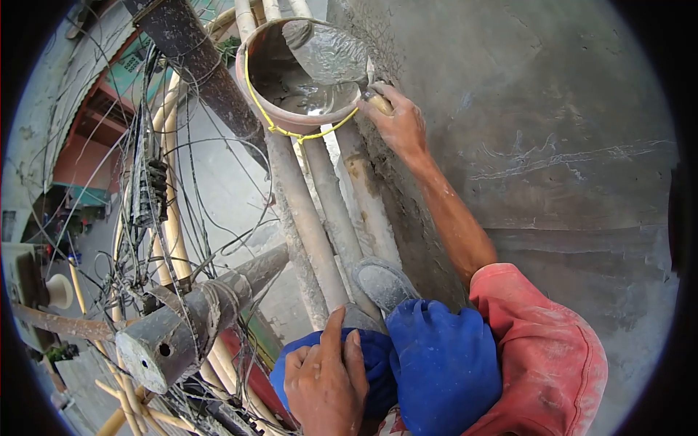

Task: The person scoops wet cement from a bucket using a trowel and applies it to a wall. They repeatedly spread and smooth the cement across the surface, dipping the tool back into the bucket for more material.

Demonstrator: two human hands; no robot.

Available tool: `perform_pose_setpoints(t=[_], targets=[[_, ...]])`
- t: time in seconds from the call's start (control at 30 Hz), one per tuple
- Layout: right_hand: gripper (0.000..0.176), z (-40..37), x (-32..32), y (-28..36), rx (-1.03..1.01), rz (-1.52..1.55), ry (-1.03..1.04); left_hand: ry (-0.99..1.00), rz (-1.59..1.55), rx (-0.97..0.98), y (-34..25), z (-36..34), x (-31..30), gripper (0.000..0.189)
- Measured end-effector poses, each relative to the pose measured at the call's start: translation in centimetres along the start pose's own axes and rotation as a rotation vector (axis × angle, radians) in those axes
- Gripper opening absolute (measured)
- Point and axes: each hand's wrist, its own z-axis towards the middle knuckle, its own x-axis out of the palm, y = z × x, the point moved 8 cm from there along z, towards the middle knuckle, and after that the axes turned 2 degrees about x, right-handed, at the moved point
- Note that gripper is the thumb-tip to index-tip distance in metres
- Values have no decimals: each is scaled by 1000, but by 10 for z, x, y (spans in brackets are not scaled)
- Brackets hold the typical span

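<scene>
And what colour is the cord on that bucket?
The cord is bright yellow, seen best in the head view.

Grey wall (567, 109), tangled cables (150, 190), perhaps ground (240, 185) below

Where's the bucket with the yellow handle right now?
In the head view, the bucket is at the top, slightly left of centre, over the pale poles and just left of the right hand and grey wall.

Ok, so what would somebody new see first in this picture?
Probably the big bucket near the top, with wet grey mix inside and the right hand gripping a tool handle at its rim. Next, the bright blue trousers at the bottom, and the tangled dark wires on the picture's left.
</scene>
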Motion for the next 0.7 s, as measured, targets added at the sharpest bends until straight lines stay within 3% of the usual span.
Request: perform_pose_setpoints(t=[0.03,0.17,0.27,0.37,0.43,0.53,0.57,0.63,0.7], targets=[[44,-9,-5,-7,17,109,-19,7,1,-12,1,0,0,32],[45,-69,-20,-46,195,24,-123,-32,11,-27,-4,0,0,32],[33,-125,-8,-84,236,148,-140,-24,17,-12,-4,0,1,31],[30,-160,11,-133,321,171,-89,5,-16,-28,2,1,2,31],[37,-176,33,-166,566,37,154,-7,-12,-20,1,0,2,32],[25,-166,68,-208,651,238,191,-16,-14,-21,2,-1,1,32],[25,-152,70,-203,652,237,188,-15,-22,-32,3,-1,1,32],[21,-133,88,-198,837,584,201,-29,-12,-57,0,-2,0,32],[19,-109,98,-197,832,616,207,-41,-4,-86,1,-2,-4,32]])
